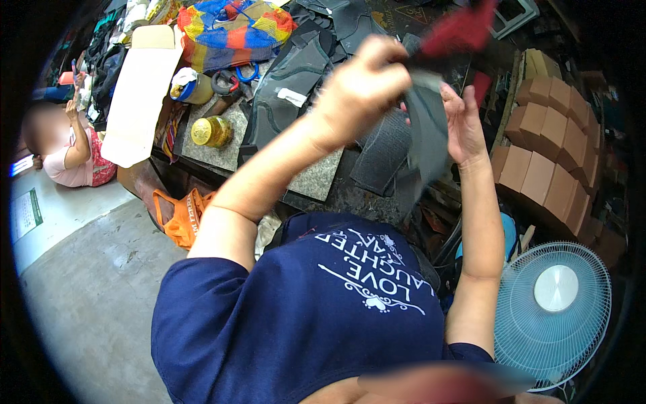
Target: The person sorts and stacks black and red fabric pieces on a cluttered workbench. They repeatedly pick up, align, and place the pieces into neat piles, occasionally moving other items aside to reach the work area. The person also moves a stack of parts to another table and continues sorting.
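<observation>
My left hand (363, 91) is raised over the worktable, fingers curled closed, blurred by motion. From its grip a smeared dark and red thing (461, 32) reaches up and to the right; its kind cannot be made out. Close beside it, my right hand (464, 124) holds up a thin, curved grey sheet piece (428, 128). Pinkish fingertips show at that piece's left edge, so part of the grip is behind it. Below the hands lies a dark textured strip (382, 153). More dark flat cut pieces (286, 94) with curved outlines are spread left of my left hand.
A yellow-lidded jar (210, 132) and a white-topped tub (193, 87) stand on the table's left. Beyond is a colourful checked bag (235, 30). Stacked brown boxes (548, 135) and a fan (553, 306) are at right. Another person (70, 145) sits at far left.
</observation>
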